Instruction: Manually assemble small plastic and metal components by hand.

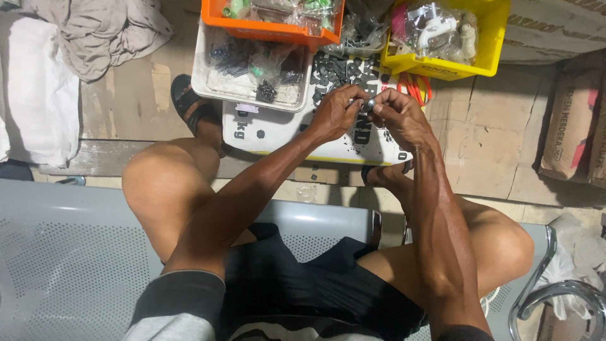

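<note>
Small metal part (368, 105), long axis unclear, pinched between both hands' fingertips (353, 103) above white sack (265, 129).

Brown printed sacks (571, 120), far right

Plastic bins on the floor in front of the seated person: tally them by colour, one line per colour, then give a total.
Orange bin: 1
Yellow bin: 1
White bin: 1
Total: 3
</note>
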